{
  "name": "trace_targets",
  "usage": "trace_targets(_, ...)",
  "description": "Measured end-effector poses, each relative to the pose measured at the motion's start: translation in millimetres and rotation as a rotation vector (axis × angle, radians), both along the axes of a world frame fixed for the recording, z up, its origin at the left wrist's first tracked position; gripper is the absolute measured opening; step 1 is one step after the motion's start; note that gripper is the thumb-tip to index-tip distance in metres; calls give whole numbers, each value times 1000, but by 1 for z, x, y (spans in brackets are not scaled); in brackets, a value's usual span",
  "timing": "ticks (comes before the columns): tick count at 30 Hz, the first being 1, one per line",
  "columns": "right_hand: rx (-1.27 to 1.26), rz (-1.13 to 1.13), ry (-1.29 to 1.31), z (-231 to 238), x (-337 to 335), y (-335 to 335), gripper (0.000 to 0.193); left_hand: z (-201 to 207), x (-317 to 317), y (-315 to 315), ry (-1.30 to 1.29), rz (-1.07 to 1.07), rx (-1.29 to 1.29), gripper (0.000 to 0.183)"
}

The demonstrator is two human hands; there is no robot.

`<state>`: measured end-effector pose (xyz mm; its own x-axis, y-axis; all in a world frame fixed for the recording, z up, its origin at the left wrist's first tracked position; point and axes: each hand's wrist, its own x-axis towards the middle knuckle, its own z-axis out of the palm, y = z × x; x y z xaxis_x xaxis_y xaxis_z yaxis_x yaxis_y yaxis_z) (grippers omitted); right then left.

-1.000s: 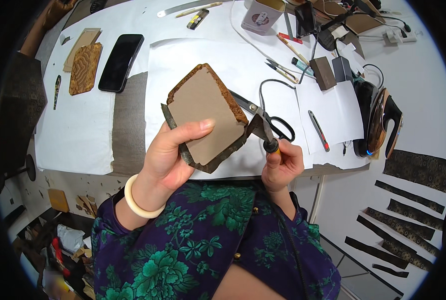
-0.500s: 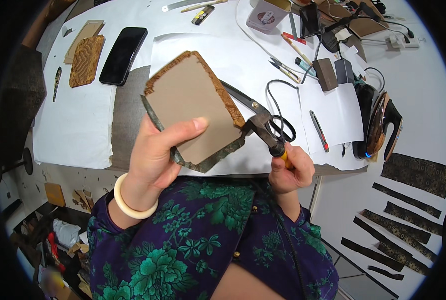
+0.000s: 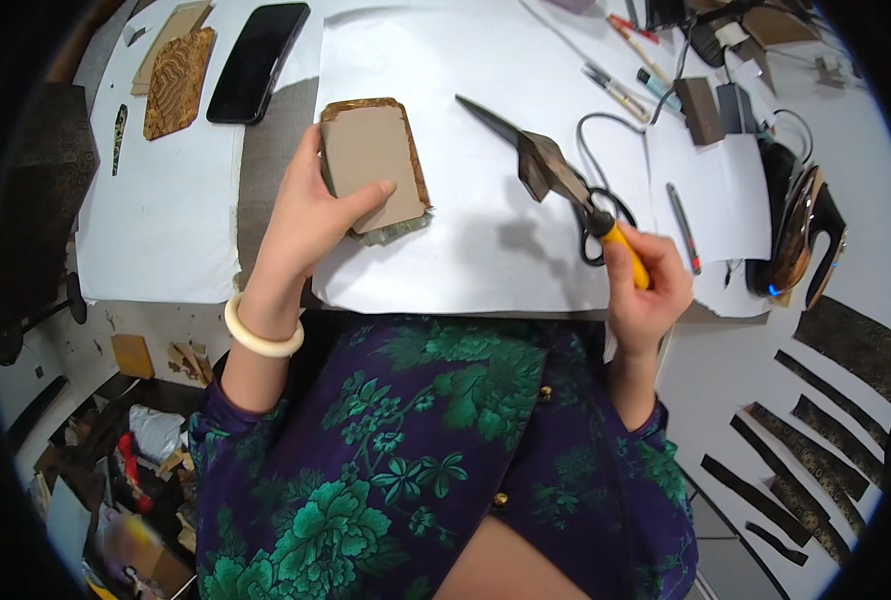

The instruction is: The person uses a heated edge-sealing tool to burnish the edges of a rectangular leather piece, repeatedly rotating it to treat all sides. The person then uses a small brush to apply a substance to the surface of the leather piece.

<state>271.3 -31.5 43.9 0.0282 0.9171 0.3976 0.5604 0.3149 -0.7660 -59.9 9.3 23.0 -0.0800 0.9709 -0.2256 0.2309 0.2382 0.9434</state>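
Head fisheye (close overhead) faces down over table [image 3: 266,180].

The place looks like a small craft workshop: a grey worktable [image 3: 275,185] spread with white paper sheets [image 3: 456,265] carries long black-handled metal scissors [image 3: 488,117] and a slim grey-and-red cutting knife [image 3: 683,226]. A yellow-handled tool with a dark metal head [image 3: 602,222] is held above. Narrow dark patterned strips [image 3: 756,497] lie at right, jumbled scraps [image 3: 156,435] at lower left.

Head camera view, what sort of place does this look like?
Probably a craft workspace: the right hand holds a yellow-handled tool, scissors lie on a paper-covered table, and dark patterned strips show at right.
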Motion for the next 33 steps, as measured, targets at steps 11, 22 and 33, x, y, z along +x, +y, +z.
trace_targets(11, -287, 258, -221, 9, -15, 17, 24, -6, 18, -23, 419, -200, 89, 15)
trace_targets(22, -351, 349, -315, 15, -22, 25, 25, -18, 27, -24, 556, -247, 205, 13)
trace_targets(33, -185, 478, -357, 10, -28, 39, 26, -17, 28, -20, 535, -354, 248, 7)
